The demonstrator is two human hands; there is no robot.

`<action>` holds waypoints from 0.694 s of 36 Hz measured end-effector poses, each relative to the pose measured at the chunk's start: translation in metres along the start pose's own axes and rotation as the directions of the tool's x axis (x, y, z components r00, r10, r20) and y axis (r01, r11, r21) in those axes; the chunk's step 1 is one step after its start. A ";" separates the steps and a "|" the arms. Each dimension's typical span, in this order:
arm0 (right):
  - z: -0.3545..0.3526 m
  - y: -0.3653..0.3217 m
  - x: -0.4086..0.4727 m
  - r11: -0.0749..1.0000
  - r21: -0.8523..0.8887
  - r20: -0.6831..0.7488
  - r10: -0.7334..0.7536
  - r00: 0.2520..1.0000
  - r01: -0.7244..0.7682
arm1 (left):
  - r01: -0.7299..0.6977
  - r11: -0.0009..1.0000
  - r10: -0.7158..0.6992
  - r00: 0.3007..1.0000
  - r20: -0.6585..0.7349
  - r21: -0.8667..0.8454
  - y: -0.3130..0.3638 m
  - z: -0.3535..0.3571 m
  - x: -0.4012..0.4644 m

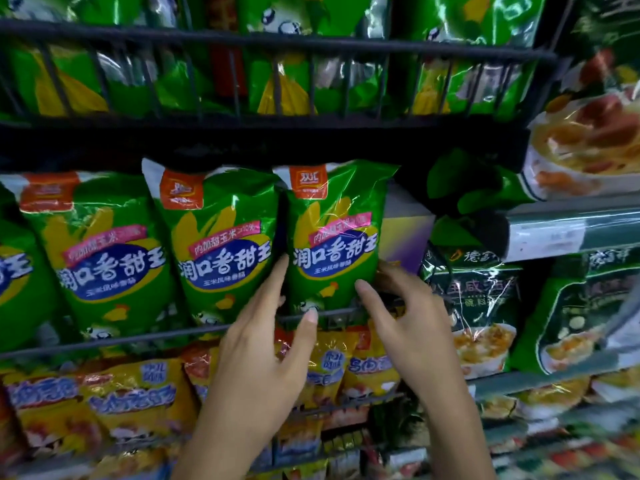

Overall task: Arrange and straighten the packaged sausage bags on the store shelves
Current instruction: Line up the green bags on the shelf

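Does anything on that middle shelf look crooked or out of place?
Yes. The green bag left of the hands' bag tilts left rather than upright, and a purple box sits oddly among bags at the row's right end.

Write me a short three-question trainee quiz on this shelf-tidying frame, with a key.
1. True or false: the left hand and the right hand are at the bottom of the same green bag.
2. Which bags sit on the shelf below the green ones? A) yellow bags B) blue bags C) white bags
3. Fill in: the black wire rail runs across the ______ of the green bags.

Key
1. True; the hands flank the rightmost green bag of that row, fingers at its lower edges.
2. A
3. Bottom front
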State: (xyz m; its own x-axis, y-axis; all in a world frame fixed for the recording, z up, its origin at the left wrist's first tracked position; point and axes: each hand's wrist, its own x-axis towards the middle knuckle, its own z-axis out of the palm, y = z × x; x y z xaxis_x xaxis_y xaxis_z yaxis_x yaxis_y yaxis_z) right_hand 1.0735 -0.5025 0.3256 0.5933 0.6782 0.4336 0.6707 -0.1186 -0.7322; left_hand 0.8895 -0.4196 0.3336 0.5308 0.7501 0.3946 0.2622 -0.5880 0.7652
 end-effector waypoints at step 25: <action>-0.033 0.030 0.011 0.997 0.040 -0.084 -0.065 0.994 0.069 | -0.033 0.994 0.020 0.992 -0.123 -0.105 0.027 0.057 0.012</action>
State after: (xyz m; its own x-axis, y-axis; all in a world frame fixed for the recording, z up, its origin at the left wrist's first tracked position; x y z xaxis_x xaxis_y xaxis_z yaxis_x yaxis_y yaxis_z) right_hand 1.1145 -0.5222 0.3256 0.5839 0.6208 0.5231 0.6915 -0.0426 -0.7212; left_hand 0.9487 -0.4440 0.3300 0.4329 0.7697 0.4692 0.1587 -0.5775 0.8008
